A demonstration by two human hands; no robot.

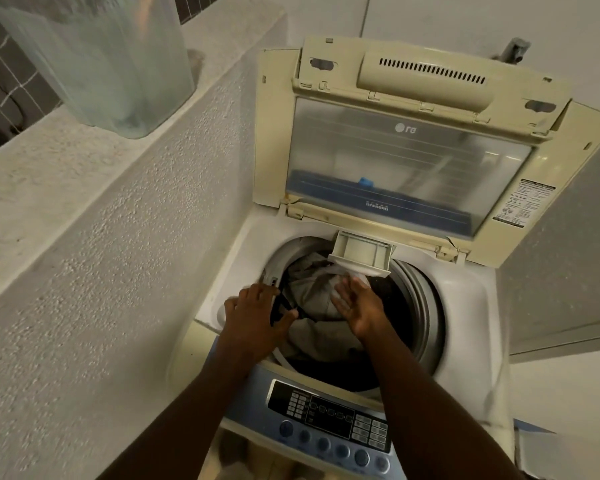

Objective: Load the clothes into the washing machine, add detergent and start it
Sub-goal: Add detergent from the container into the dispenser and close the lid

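The washing machine [465,296] stands with its lid [409,168] lifted up and leaning back against the wall. You can see right into the round drum [426,306].

Inside the drum there are clothes [312,296]. On top is a big grey piece, all bunched up. There is something white [336,275] near the back of the pile, and dark cloth lies under and beside the grey one. The pile reaches close to the top of the drum.

A small drawer [361,252] sticks out at the back edge of the drum, just above the clothes. I cannot tell what is in it.

The left hand [253,315] rests on the left rim of the drum. Its fingers are spread, and the thumb touches a dark strip of cloth [284,306] at the edge. It does not seem to grip anything. The right hand [359,306] is open and flat, pressing down on the grey and white clothes.

The button panel [329,420] is at the front, near the person. A clear plastic tub [94,57] sits on the ledge [49,168] to the left.
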